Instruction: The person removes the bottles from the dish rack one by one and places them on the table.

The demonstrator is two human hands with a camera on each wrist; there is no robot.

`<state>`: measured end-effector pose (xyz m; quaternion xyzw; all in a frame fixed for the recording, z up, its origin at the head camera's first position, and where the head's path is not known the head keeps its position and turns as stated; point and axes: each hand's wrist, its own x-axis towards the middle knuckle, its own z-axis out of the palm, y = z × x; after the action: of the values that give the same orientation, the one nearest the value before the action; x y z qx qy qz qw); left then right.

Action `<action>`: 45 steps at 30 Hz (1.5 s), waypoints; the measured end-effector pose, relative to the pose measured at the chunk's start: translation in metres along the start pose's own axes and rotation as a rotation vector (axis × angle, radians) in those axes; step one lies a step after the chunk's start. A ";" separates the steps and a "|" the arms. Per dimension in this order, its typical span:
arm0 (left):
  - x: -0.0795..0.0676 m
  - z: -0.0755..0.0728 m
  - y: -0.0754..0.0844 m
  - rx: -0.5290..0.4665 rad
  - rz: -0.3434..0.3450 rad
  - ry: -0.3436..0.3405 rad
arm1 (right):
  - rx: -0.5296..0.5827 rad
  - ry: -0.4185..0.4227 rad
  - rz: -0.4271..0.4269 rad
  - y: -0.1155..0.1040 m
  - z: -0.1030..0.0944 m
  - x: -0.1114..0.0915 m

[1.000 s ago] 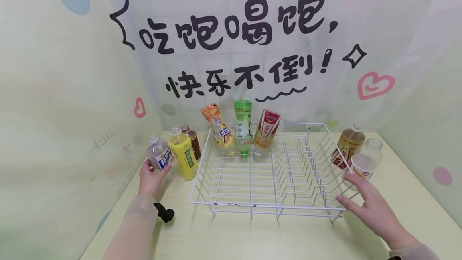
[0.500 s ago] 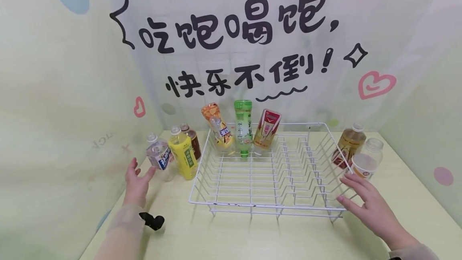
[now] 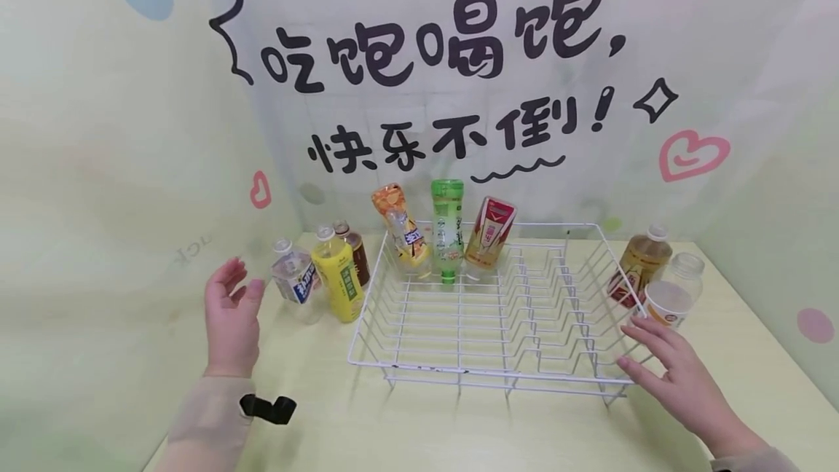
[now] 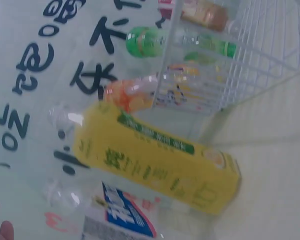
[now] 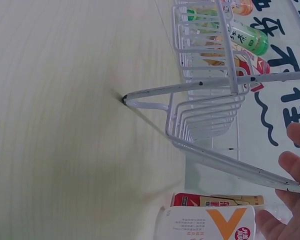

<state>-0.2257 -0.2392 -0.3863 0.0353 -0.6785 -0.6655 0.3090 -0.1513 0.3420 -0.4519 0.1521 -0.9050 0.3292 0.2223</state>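
My left hand [image 3: 232, 319] is raised left of the bottles, fingers loosely curled and holding nothing; only fingertips [image 4: 5, 230] show at the left wrist view's corner. Nearest it is a clear bottle with a blue and white label [image 3: 298, 282], beside a yellow-labelled bottle [image 3: 339, 275] and a dark brown one [image 3: 355, 250]. My right hand [image 3: 688, 384] rests at the right side of the white wire dish rack [image 3: 498, 371], fingers spread against its rim. Three bottles stand upside down along the rack's back: orange [image 3: 401, 228], green [image 3: 448, 228] and red-labelled [image 3: 491, 231].
Right of the rack stand a red-labelled brown bottle [image 3: 639, 264] and a clear wide-mouthed bottle with a white label [image 3: 671, 290]. A pale tabletop [image 3: 459, 428] lies beneath. Printed curtains [image 3: 164, 130] close off the back and sides.
My left hand has let go of the clear blue-labelled bottle and drawn back left, leaving it standing on the table. My right hand stays by the rack. The head view has shifted slightly.
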 end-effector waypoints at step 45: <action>-0.003 0.264 -0.005 0.272 -0.370 -0.548 | -0.129 -0.019 -0.135 0.004 -0.005 -0.007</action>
<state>-0.3480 -0.0059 -0.3722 0.0186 -0.8008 -0.5984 -0.0180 -0.1455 0.3486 -0.4542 0.2011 -0.9142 0.2528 0.2446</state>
